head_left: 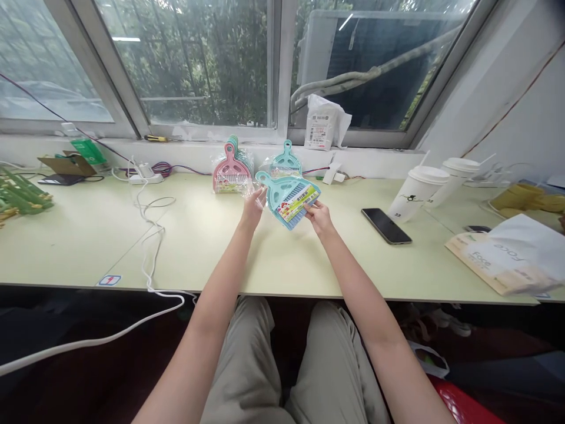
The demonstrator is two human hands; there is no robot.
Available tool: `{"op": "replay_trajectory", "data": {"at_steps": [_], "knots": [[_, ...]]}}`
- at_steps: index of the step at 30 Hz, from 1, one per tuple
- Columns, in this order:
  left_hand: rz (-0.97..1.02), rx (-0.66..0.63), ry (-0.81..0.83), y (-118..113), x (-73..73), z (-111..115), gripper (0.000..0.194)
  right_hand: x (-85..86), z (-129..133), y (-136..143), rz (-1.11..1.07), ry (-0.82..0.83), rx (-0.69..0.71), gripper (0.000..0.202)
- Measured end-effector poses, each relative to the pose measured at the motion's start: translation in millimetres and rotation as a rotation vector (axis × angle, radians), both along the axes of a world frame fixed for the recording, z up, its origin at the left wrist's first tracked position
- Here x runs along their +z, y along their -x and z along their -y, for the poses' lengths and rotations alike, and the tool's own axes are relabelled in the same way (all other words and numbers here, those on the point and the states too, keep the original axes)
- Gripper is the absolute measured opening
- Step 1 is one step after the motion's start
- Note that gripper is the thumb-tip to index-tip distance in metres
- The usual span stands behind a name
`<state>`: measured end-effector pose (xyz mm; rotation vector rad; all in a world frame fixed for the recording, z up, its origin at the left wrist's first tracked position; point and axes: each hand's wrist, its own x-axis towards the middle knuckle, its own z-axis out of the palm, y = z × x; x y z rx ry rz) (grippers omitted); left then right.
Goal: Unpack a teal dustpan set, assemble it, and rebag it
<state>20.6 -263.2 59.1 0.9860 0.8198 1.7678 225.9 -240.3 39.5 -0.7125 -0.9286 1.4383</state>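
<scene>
A teal mini dustpan-and-brush set [286, 197] with a printed card label is held up, tilted, over the middle of the table. My left hand [254, 207] grips it at the left side below the handle, where clear plastic wrapping bunches around the fingers. My right hand [318, 217] pinches its lower right edge, by the label. Just behind stands another teal dustpan set [286, 160], leaning on the wall below the window. Left of that, a pink dustpan set [231, 171] in clear plastic fronts a stack of teal ones.
To the right lie a black phone [386, 225], two white lidded cups [417, 191] with straws and a paper packet [503, 259]. White cables [152, 241] cross the table on the left from a power strip [145, 175]. A white package [324, 123] sits on the windowsill.
</scene>
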Motion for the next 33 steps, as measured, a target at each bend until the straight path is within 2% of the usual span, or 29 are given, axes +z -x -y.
{"op": "replay_trajectory", "data": {"at_steps": [4, 7, 10, 15, 18, 23, 27, 30, 33], "knots": [[-0.022, -0.147, 0.148, -17.1, -6.8, 2.3, 0.039, -0.9, 3.9, 8.4, -0.049, -0.003, -0.032, 0.022], [-0.014, -0.291, 0.185, -22.6, -11.6, 5.6, 0.036, 1.4, 3.5, 6.0, 0.023, 0.005, 0.047, 0.021], [0.047, -0.350, 0.189, -24.9, -13.0, 8.4, 0.035, 4.2, 1.9, 1.4, 0.080, 0.025, 0.124, 0.017], [0.234, -0.360, 0.158, -37.4, -10.7, 10.8, 0.040, 3.9, 4.8, 8.3, -0.034, 0.014, -0.034, 0.015], [0.249, -0.382, 0.162, -43.5, -7.8, 11.2, 0.038, 3.9, 8.1, 15.1, -0.091, 0.010, -0.080, 0.017], [0.207, -0.260, 0.105, -45.9, -5.9, 9.4, 0.039, 2.2, 11.6, 20.6, -0.086, -0.027, -0.108, 0.021], [0.060, -0.206, 0.085, -56.1, -12.6, 6.0, 0.053, -1.1, 11.5, 22.6, -0.134, -0.014, -0.197, 0.021], [-0.066, -0.065, 0.071, -62.6, -21.5, -0.2, 0.063, -0.7, 8.9, 21.5, -0.167, 0.018, -0.218, 0.021], [-0.121, 0.078, 0.057, -63.2, -30.2, -7.4, 0.052, 1.0, 4.4, 18.1, -0.167, 0.071, -0.169, 0.022]]}}
